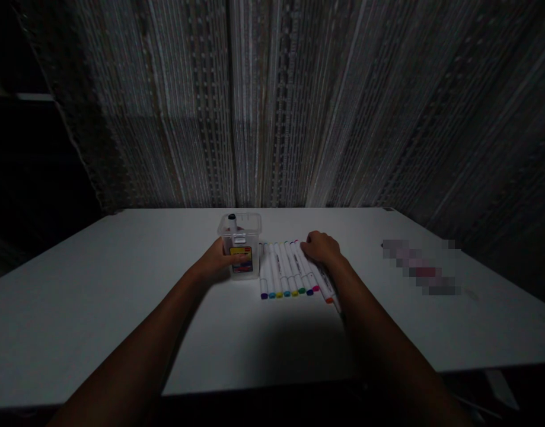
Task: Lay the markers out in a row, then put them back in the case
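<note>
My left hand (pixel 223 258) is wrapped round a clear plastic box (pixel 257 261) with a yellow, red and blue label, its thumb across the front. One dark-capped marker (pixel 232 223) stands upright inside, its top at the rim. To the right of the box lies a row of white markers (pixel 283 270), side by side, with caps of purple, blue, yellow, green and pink towards me. My right hand (pixel 322 246) is closed at the far right end of the row, over the markers' far ends. What its fingers grip is hidden. An orange-capped marker (pixel 324 287) lies slanted beside my right wrist.
The white table (pixel 121 308) spreads to both sides, with its front edge near me. A blurred-out object (pixel 421 268) lies on the right. A patterned string curtain (pixel 263 107) hangs behind the table's far edge. The light is dim.
</note>
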`<move>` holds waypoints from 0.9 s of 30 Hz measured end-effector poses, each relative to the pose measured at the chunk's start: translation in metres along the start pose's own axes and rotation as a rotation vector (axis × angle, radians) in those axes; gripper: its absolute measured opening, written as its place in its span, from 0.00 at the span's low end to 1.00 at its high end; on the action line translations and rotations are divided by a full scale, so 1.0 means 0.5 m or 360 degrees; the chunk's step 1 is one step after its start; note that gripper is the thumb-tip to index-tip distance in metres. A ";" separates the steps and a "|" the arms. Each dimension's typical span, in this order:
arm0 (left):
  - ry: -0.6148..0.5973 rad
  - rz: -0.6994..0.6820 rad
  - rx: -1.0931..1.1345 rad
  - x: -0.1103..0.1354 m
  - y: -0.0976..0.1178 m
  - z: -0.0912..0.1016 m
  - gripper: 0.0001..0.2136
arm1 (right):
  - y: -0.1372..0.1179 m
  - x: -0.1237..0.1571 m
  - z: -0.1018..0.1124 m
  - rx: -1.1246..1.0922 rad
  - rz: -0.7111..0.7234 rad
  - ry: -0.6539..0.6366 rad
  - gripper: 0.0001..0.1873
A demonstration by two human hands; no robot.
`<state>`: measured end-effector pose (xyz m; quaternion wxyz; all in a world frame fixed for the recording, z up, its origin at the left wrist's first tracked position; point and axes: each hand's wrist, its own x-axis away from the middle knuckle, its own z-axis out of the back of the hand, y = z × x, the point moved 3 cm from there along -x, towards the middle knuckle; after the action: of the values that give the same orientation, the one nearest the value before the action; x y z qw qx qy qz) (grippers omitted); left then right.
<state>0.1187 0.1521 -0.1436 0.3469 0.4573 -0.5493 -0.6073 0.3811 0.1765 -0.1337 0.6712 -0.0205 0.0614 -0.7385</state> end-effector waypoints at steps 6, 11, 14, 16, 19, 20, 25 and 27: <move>-0.0008 -0.0007 0.0032 0.000 -0.003 0.001 0.20 | 0.019 0.005 0.023 -0.0023 -0.0052 -0.0121 0.16; -0.0026 -0.0023 0.0018 -0.002 -0.005 0.002 0.20 | 0.020 0.004 0.018 -0.0021 -0.0016 -0.0162 0.16; -0.0031 -0.0027 -0.0018 -0.002 -0.003 0.002 0.18 | 0.021 0.000 0.014 -0.0038 -0.0022 -0.0123 0.16; -0.0041 -0.0028 -0.0013 -0.001 -0.001 0.001 0.19 | 0.024 -0.001 0.015 -0.0060 -0.0035 -0.0098 0.17; -0.0031 -0.0022 0.0002 0.000 -0.001 0.000 0.21 | 0.036 0.002 0.024 -0.0062 -0.0093 -0.0089 0.19; -0.0030 -0.0018 0.0004 0.000 -0.001 0.000 0.22 | 0.040 0.004 0.026 -0.0047 -0.0117 -0.0103 0.20; -0.0038 0.0002 0.0028 0.001 -0.005 0.000 0.22 | 0.050 0.008 0.026 0.0015 -0.0139 -0.0251 0.22; -0.0047 0.0006 0.0021 -0.001 -0.006 0.002 0.21 | 0.045 0.007 0.023 -0.0010 -0.0093 -0.0257 0.23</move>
<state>0.1184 0.1531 -0.1467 0.3367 0.4496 -0.5592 -0.6097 0.4045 0.1705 -0.1251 0.6520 -0.0838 0.0087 -0.7535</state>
